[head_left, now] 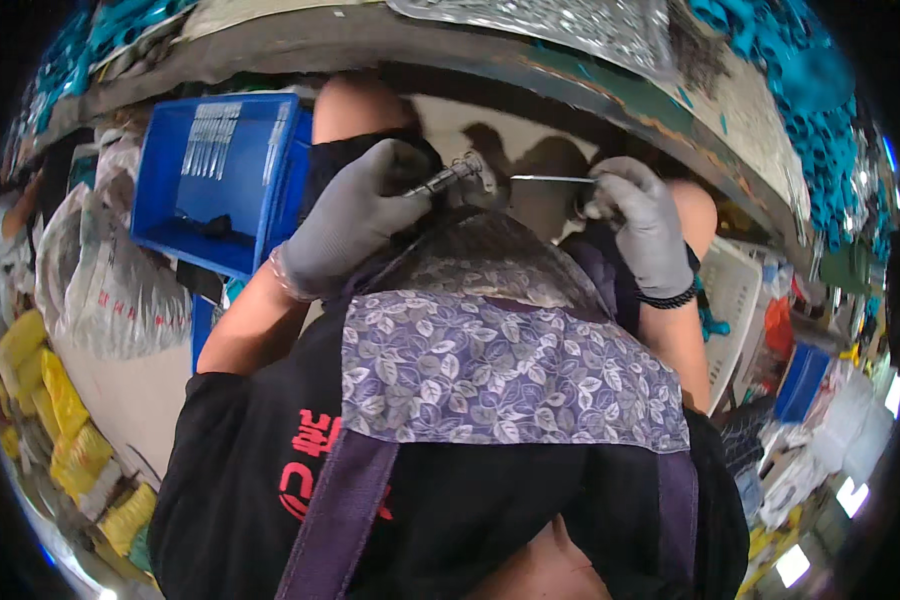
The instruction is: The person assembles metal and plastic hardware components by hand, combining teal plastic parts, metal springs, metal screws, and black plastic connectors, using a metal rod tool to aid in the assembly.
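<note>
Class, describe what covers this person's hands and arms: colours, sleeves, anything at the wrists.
The left hand and right hand wear plain grey cloth gloves. A pale cuff circles the left wrist; a dark, braided-looking band circles the right. The left sleeve is black and short, leaving the forearm bare.

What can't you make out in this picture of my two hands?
All in the head view:
Slim metallic piece: near end hidden by the left hand.
Thin rod: right end hidden by the right hand.
Silvery pieces: cut off by the upper edge, too small to tell apart.
Dark thing in the blue bin: too shadowed to identify.
</note>
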`<state>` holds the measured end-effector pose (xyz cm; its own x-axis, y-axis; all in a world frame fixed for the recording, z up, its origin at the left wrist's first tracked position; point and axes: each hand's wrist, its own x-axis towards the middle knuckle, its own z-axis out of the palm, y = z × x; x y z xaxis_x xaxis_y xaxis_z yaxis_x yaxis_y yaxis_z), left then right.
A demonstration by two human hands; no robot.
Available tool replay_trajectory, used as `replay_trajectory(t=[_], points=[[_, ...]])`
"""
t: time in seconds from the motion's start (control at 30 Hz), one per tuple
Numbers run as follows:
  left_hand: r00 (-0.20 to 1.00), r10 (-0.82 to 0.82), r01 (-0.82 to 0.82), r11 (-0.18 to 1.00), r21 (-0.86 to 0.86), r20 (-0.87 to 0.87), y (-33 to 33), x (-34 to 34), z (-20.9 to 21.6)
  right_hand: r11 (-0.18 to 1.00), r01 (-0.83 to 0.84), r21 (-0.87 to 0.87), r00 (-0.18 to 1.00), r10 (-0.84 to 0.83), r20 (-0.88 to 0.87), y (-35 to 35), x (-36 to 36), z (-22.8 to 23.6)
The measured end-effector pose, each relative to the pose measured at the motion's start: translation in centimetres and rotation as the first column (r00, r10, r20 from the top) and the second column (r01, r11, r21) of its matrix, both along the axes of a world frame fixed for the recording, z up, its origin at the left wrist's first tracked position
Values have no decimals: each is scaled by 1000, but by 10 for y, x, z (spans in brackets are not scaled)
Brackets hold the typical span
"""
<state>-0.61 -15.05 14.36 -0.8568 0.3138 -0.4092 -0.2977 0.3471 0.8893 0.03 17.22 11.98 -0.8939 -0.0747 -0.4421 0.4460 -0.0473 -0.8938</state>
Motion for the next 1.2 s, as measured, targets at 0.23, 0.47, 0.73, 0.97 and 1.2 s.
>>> replay_trajectory(t=[0.23,0.47,0.73,0.97,1.2], points=[[912,-115,-78,894,440,395,28,-2,3,921,87,380,963,19,-268,17,19,34],[933,-176,8,883,469,315,38,1,13,930,-96,355,942,200,-270,-11,14,28],[960,-99,-18,912,410,262,37,2,5,890,-137,435,927,270,-261,-24,7,19],[970,-130,32,909,417,207,38,4,5,966,-248,77,932,260,-255,-31,11,17],[957,-173,72,920,387,234,35,0,-5,945,-196,261,828,302,-473,-45,14,3]])
